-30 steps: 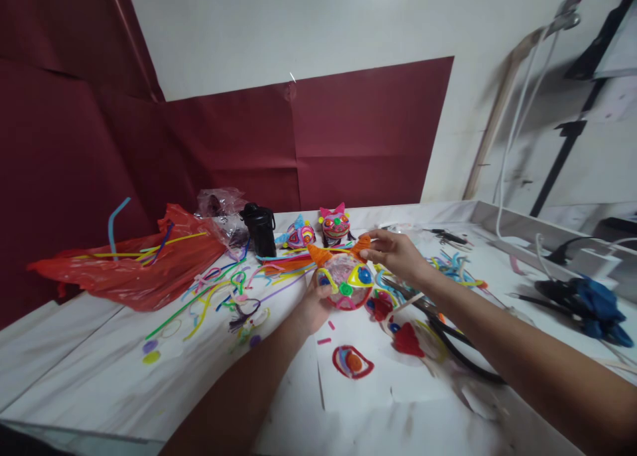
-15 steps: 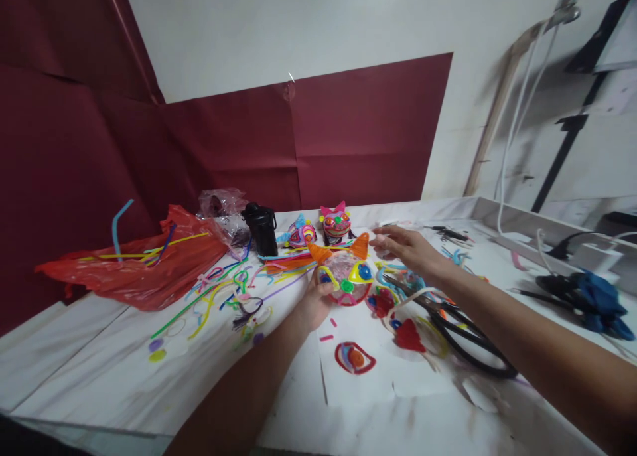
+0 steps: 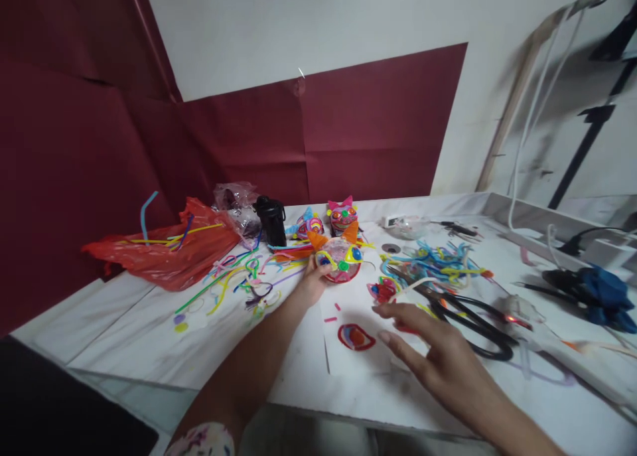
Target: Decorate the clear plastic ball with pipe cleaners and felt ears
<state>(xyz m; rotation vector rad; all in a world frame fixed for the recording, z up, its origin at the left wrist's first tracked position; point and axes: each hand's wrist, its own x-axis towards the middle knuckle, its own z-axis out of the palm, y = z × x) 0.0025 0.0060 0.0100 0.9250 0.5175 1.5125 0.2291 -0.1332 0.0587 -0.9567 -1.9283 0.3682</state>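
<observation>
My left hand (image 3: 313,278) is closed on the left edge of a round animal-face craft (image 3: 342,251) with orange ears, yellow-and-blue eyes and a green nose. My right hand (image 3: 432,350) hovers over the table's front part, its fingers apart and holding nothing. Under its fingertips lie a red heart-like craft piece (image 3: 384,289) and another red piece mostly hidden by the hand. To its left, a red-rimmed eye-shaped piece (image 3: 356,337) rests on white paper. Scissors with black handles (image 3: 470,323) lie just beyond the right hand.
Colourful pipe cleaners (image 3: 430,262) heap at right, and more lie at left beside a red plastic bag (image 3: 164,257). Two finished-looking animal faces, one pink-eared (image 3: 342,216), stand behind with a black bottle (image 3: 271,222). A glue gun (image 3: 522,310) and a blue fabric flower (image 3: 604,297) are at right.
My right hand has come from beside the craft's right ear down and toward me, over the red pieces. My left hand still holds the animal face. The view has shifted a little.
</observation>
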